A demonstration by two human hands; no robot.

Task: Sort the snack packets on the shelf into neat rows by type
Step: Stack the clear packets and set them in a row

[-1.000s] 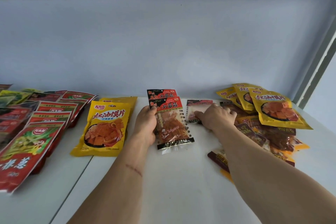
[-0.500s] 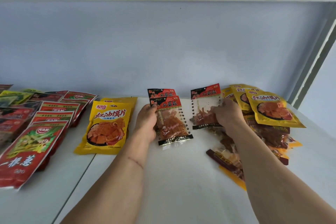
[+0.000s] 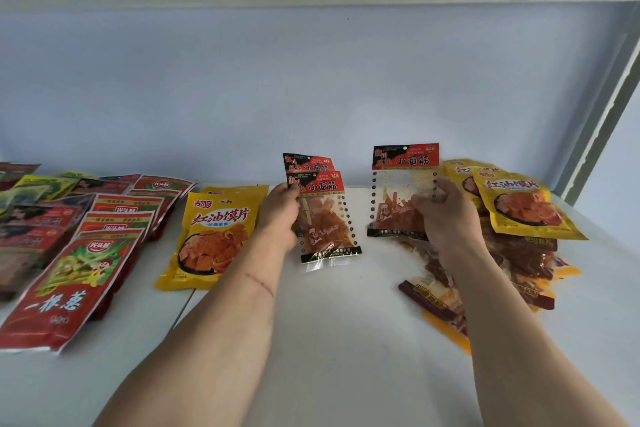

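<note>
1. Left hand (image 3: 282, 210): forearm reaching forward from the lower left; fingers curled over the left edge of the front clear packet (image 3: 325, 218), thumb at its red header, holding it flat on the shelf (image 3: 332, 340).
2. Rear clear packet (image 3: 308, 163): same type, lying behind the front one, only its header showing.
3. Right hand (image 3: 446, 218): forearm entering from the lower right; fingers and thumb pinch the right side of a third clear packet (image 3: 401, 191), held upright and lifted, its lower edge just above the shelf.
4. Mixed heap (image 3: 519, 260): dark and yellow packets piled at the right, directly beside and beneath the right hand; a yellow packet (image 3: 523, 204) rests on top.
5. Yellow stack (image 3: 216, 236): just left of the left hand, near the seam between 2 shelf boards.
6. Red-and-green packets (image 3: 79, 274): overlapping rows at the far left.
7. Open room: bare white shelf lies between the forearms and in front of the held packets; the back wall (image 3: 311, 87) stands close behind them.
</note>
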